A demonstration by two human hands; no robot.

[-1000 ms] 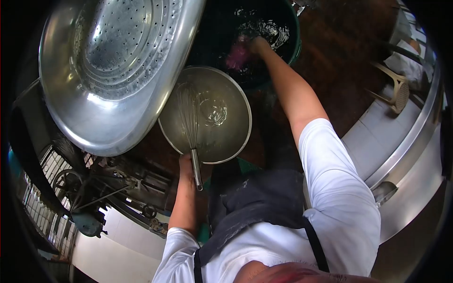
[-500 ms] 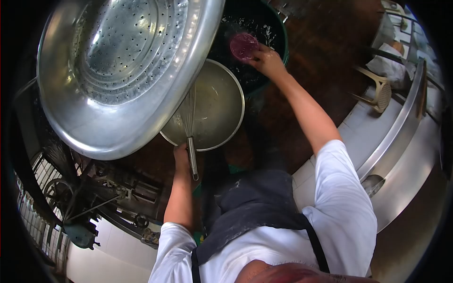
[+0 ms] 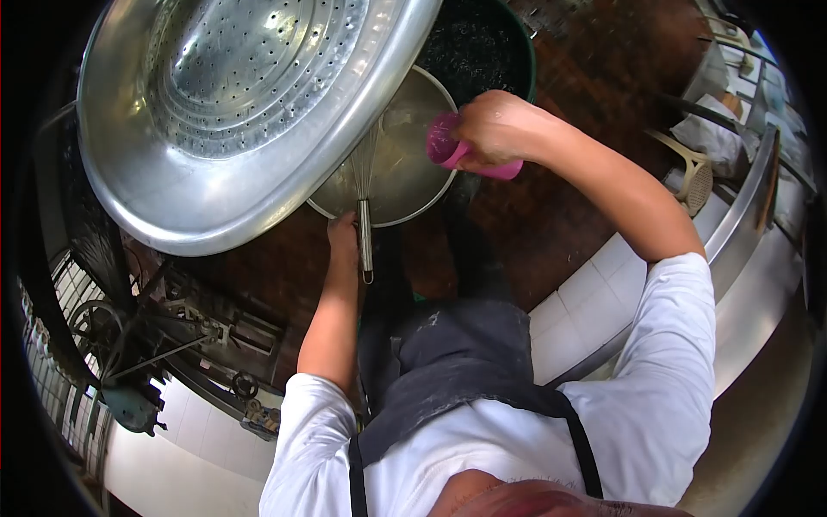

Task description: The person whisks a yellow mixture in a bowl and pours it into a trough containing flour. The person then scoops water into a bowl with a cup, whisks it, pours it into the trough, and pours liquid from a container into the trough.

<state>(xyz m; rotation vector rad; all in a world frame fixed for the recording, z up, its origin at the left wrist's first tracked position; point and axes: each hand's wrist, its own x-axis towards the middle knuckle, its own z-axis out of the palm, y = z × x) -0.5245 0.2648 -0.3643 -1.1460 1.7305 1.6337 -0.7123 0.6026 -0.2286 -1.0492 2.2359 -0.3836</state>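
Holding a pink cup (image 3: 442, 142) in the right hand (image 3: 498, 125), mouth just at the edge of the metal bowl (image 3: 409, 185). Gripping the bowl's near edge with the left hand (image 3: 343, 227). Whisk (image 3: 364, 194) already inside, handle over the rim. Cup already clear of the green tub (image 3: 529, 53). Bowl far from full, seemingly; hard to tell whether pouring yet.

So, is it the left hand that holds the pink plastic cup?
No, the right hand grips the pink plastic cup, while the left hand is at the rim of the round metal bowl.
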